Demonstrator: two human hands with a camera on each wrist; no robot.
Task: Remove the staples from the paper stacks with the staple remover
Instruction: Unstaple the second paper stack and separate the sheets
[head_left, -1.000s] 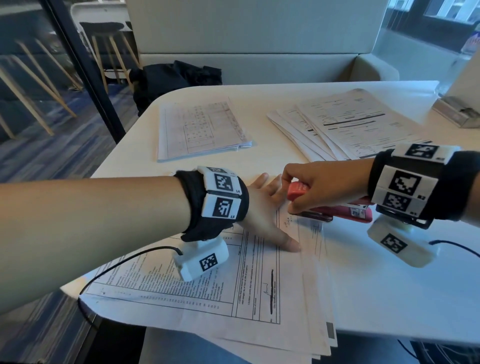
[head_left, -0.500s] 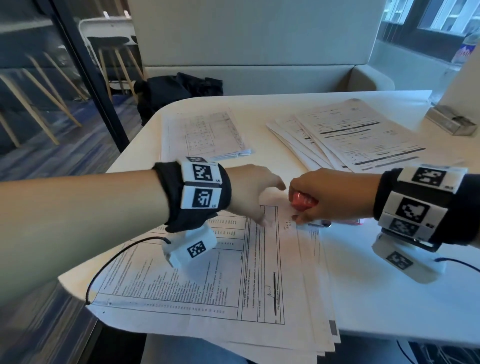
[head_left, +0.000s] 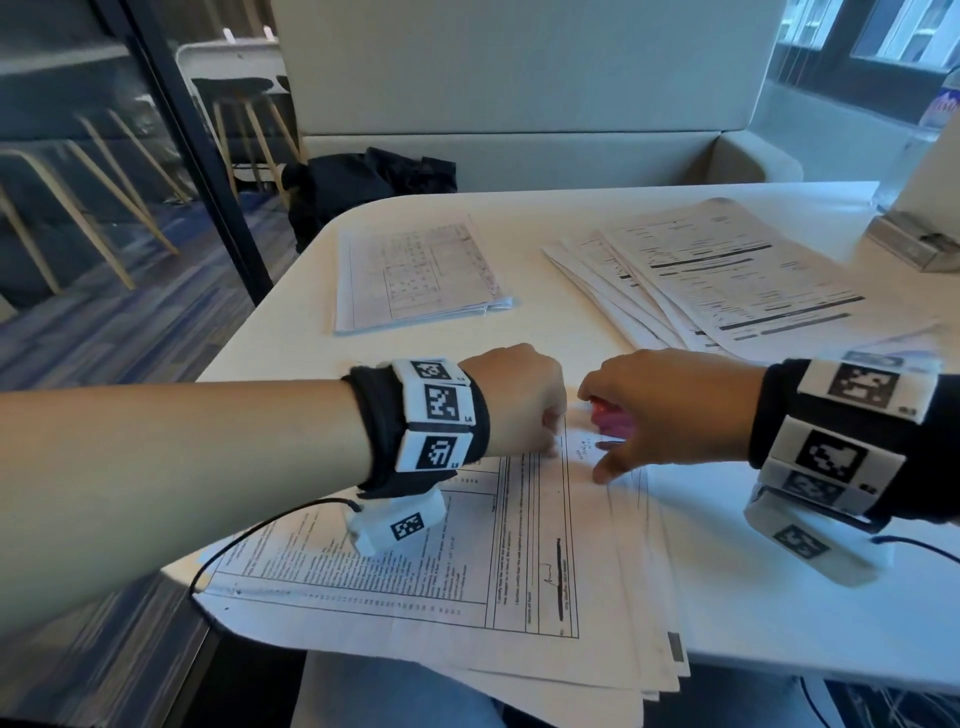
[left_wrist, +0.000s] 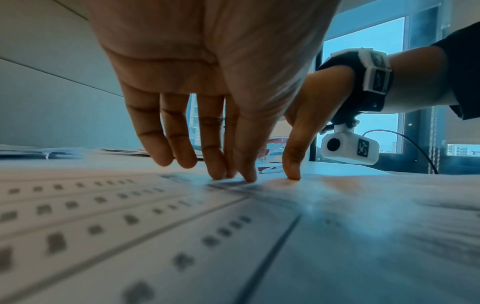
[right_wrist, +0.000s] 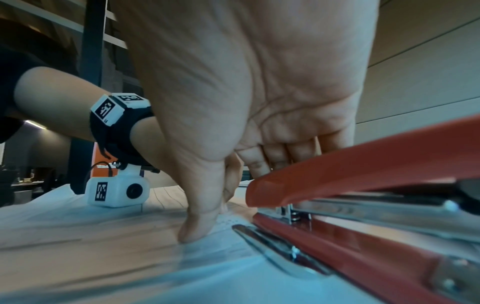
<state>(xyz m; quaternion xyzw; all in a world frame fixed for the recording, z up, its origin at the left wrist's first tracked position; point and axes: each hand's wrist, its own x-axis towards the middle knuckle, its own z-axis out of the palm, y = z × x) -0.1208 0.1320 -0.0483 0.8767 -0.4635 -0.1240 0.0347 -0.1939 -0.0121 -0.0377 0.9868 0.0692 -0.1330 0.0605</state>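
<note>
A stapled paper stack (head_left: 519, 545) lies at the table's near edge. My left hand (head_left: 551, 448) stands over its top edge, and in the left wrist view its thumb and fingertips (left_wrist: 235, 176) pinch together on the top sheet (left_wrist: 182, 226). What is between them is too small to see. My right hand (head_left: 595, 435) covers the red staple remover (head_left: 615, 421), a stapler-shaped tool. In the right wrist view the fingers (right_wrist: 275, 158) curl over the tool's red top arm (right_wrist: 363, 160), and the thumb (right_wrist: 197, 228) presses the paper beside its metal nose.
Two more paper stacks lie farther back, one at centre (head_left: 421, 275) and a fanned one at right (head_left: 727, 270). A metal box (head_left: 914, 247) sits at the far right. A black bag (head_left: 363, 192) lies on the bench behind the white table (head_left: 779, 571).
My left hand lifted from lying flat on the sheet and curled its fingertips down onto the paper. My right thumb came off the staple remover and now presses the sheet.
</note>
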